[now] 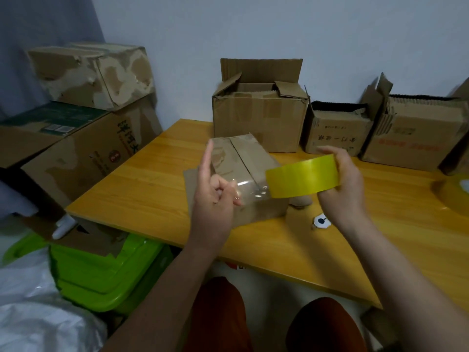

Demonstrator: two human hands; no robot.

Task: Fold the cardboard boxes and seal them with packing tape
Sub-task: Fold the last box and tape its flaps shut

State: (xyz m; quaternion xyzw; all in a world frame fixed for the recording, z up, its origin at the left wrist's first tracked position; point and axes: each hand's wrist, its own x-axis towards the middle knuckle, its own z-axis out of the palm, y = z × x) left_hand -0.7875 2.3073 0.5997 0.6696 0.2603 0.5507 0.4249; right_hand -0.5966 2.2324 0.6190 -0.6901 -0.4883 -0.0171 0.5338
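both grips (pixel 214 199) (pixel 340 179) closed on tape roll (pixel 303 175)

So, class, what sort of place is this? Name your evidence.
Probably a home or small-office packing corner: a wooden table against a plain wall, worn cardboard boxes along it, and a yellow tape roll in the hands.

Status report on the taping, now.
Right hand grips tape roll. Left hand pinches the pulled tape end. Closed box under the strip, seam untaped. Nothing in the way.
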